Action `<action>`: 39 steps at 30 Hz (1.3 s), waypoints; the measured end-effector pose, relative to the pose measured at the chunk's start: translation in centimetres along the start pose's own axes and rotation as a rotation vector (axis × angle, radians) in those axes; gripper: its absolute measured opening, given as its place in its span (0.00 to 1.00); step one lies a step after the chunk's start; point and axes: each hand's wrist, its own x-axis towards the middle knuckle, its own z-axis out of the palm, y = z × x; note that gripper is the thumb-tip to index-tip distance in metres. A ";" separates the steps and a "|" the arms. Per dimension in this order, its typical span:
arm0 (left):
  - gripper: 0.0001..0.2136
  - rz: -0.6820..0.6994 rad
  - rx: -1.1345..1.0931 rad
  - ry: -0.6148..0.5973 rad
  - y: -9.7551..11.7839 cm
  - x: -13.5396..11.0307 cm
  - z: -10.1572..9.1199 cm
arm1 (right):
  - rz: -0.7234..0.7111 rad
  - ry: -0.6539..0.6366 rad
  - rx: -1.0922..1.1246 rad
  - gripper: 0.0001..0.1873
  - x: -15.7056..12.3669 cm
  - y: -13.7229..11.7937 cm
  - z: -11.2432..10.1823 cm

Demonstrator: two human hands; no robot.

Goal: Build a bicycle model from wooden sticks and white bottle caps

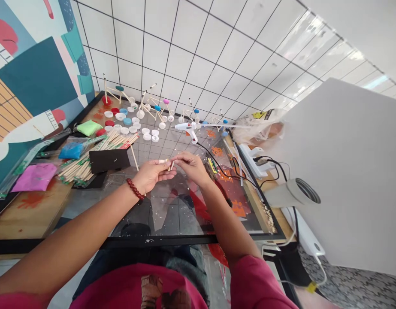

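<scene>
My left hand point(151, 174) and my right hand point(191, 167) meet in front of me, their fingertips pinching short pieces of wooden stick point(168, 165). A red bead bracelet point(135, 189) circles my left wrist. Beyond my hands, a white-and-orange hot glue gun point(186, 131) lies on the clear plastic sheet point(172, 214), its black cord trailing toward the right. Small model bicycles point(155, 107) built from sticks and bottle caps stand at the back, with loose plastic bottle caps point(127, 122) in front of them.
Bundles of wooden sticks point(83, 165) and a black card point(109, 160) lie left of my hands, near green, blue and pink packets. On the right are a plastic bag point(258, 128), a white power strip point(252, 161), a grey lamp point(291, 193) and a large white board point(339, 171).
</scene>
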 end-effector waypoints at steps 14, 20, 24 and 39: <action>0.01 0.038 0.148 -0.001 -0.5 -0.4 0.4 | 0.140 0.289 -0.187 0.17 -0.4 1.0 -0.4; 0.04 0.059 0.077 -0.004 -0.3 -0.4 0.3 | -0.155 -0.146 -0.138 0.29 -0.7 0.0 -1.2; 0.03 0.034 0.085 -0.006 -0.2 -0.5 0.2 | -0.284 -0.200 -0.200 0.20 -0.8 0.1 -0.7; 0.04 0.298 0.156 0.241 -0.1 -0.2 0.5 | 0.116 -0.074 -0.989 0.19 -0.8 0.7 0.9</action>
